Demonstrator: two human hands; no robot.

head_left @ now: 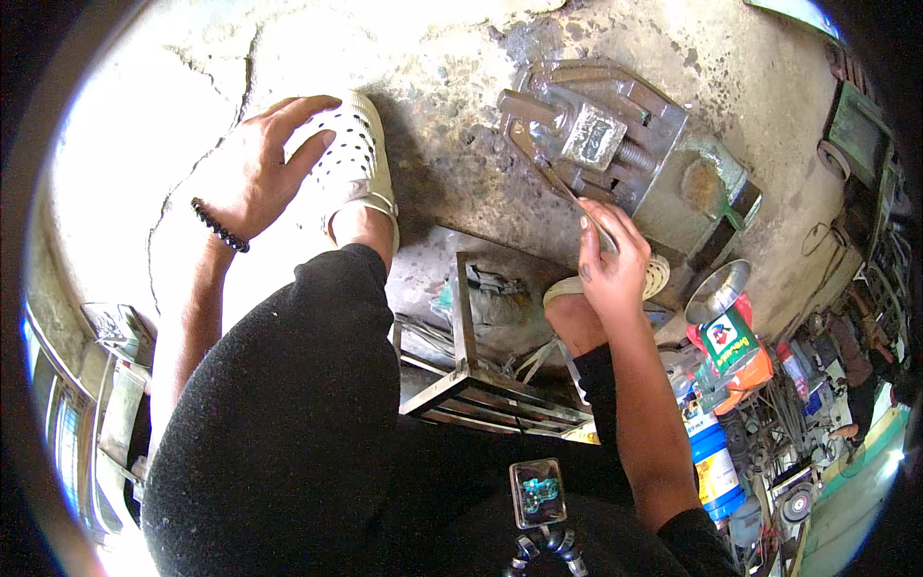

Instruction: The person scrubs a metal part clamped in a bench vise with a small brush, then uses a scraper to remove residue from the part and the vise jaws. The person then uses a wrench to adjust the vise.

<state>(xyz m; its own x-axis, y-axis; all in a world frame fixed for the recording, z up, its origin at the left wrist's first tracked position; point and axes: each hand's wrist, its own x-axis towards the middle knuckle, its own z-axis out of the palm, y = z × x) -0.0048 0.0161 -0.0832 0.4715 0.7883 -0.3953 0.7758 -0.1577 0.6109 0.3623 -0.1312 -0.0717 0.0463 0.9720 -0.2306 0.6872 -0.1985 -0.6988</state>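
My left hand [264, 168], with a black bead bracelet at its wrist, is open beside and over the toe of my white perforated clog [354, 144]. Its fingers are stretched out and hold nothing. To the right, a greasy metal vise-like assembly [615, 135] lies on the concrete floor, with a threaded screw [635, 156] at its middle. My right hand [615, 258] is closed on a thin flat metal strip [598, 223], which slants up toward the assembly's near edge. Whether its tip touches the metal cannot be told. A brown bristly tuft [705, 185] with a green part sits on the block.
A metal frame stool [468, 380] stands between my legs. Right of my forearm are a metal bowl [719, 291], a green can [729, 341] and a blue container [713, 466], amid clutter. Another person [851, 361] is at the far right. A crack crosses the floor at left.
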